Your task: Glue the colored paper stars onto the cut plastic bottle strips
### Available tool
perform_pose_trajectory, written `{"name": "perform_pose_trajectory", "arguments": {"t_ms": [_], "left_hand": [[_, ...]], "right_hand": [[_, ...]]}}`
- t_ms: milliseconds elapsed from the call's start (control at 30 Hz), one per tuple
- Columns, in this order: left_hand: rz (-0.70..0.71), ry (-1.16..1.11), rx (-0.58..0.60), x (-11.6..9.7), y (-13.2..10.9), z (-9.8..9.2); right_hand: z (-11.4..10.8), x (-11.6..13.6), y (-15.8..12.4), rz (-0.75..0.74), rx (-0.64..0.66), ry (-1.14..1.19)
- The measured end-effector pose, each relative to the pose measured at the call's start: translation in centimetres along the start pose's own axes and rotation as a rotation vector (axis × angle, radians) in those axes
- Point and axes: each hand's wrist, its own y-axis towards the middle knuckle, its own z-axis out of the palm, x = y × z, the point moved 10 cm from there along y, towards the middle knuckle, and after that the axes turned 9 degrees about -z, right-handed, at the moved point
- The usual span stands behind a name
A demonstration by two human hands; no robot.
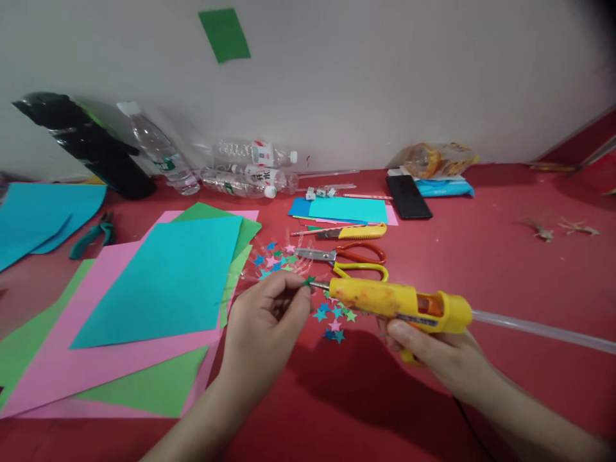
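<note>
My right hand (423, 343) is wrapped round the grip of a yellow hot glue gun (375, 296), whose nozzle points left. A long clear glue stick (539, 330) sticks out of its back end. Between thumb and forefinger, my left hand (269, 321) pinches a small dark green paper star (308, 281). The nozzle tip is at the star; whether they touch I cannot tell. Small paper stars (335, 326) in blue, pink and green lie on the red table under the gun. More stars (274, 260) lie on a clear plastic piece behind my left hand, which partly hides it.
Scissors (337, 255) and a yellow box cutter (360, 231) lie just behind the gun. Coloured paper sheets (163, 282) spread over the left, near pliers (94, 237). Plastic bottles (240, 183), a black bottle (91, 147) and a phone (409, 197) line the wall.
</note>
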Motion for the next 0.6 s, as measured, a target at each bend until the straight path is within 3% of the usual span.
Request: {"name": "perform_pose_trajectory", "arguments": {"t_ms": [300,600], "left_hand": [[0.031,0.021,-0.02,-0.09,-0.06,-0.2],[0.047,0.089,-0.038,-0.65,0.0,-0.29]], "right_hand": [[-0.23,0.74,0.01,-0.054,-0.007,-0.032],[-0.07,0.34,-0.09,0.017,0.002,-0.05]]}}
